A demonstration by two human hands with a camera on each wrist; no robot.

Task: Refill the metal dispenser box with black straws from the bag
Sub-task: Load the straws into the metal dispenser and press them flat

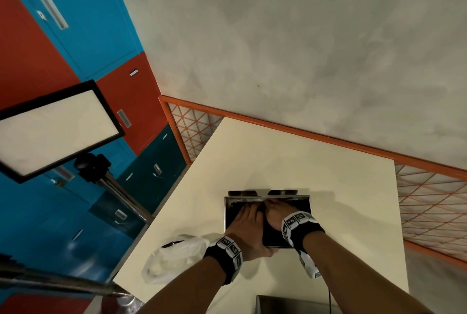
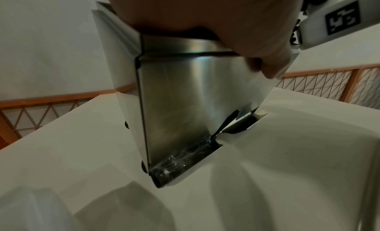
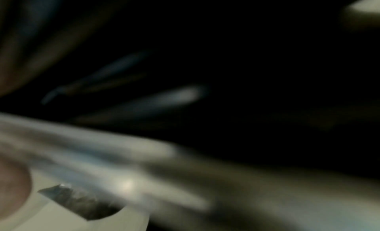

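Flanking the dispenser box (image 1: 303,206), a plastic bag (image 1: 174,255) lies just left.

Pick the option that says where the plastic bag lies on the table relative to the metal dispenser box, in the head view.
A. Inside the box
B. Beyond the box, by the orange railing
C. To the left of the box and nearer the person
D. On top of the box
C: the head view shows the plastic bag crumpled on the table, left of the metal dispenser box and nearer the person, beside the left forearm.

Cream table (image 1: 252,162): metal dispenser box (image 1: 307,202), crumpled plastic bag (image 1: 174,254), possibly second metal box (image 1: 290,305) at near edge.
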